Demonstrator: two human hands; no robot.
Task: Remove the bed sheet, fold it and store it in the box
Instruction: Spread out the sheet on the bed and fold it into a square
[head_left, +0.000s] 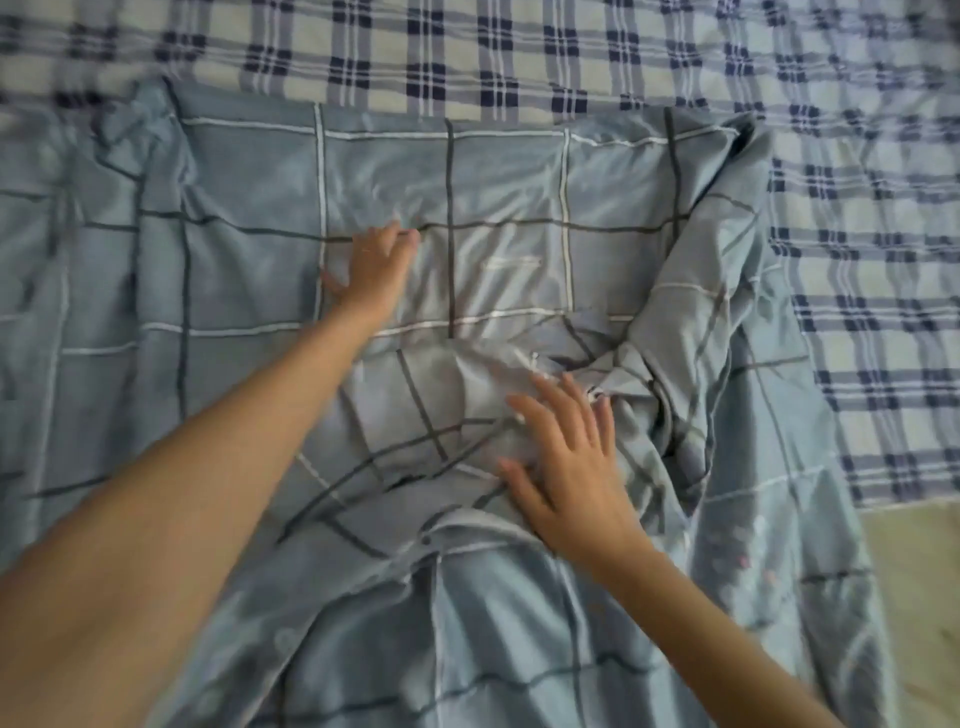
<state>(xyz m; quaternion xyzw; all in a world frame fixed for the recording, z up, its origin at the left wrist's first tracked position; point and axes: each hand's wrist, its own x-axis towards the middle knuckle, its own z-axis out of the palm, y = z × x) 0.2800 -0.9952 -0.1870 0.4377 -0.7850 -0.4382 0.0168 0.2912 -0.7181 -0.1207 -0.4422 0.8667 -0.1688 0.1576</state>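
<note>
A grey-blue bed sheet (509, 187) with dark and white grid lines lies partly folded and rumpled across the bed. My left hand (374, 265) reaches far forward and lies flat on the sheet's smooth upper layer, fingers together. My right hand (566, 457) rests with spread, straight fingers on a bunched, creased part of the sheet nearer to me. A thick ridge of gathered cloth runs up the right side. No box is in view.
Under the sheet lies a blue-and-white plaid bed cover (872, 270), showing along the far side and the right. At the lower right, a strip of pale floor (919, 597) marks the bed's edge.
</note>
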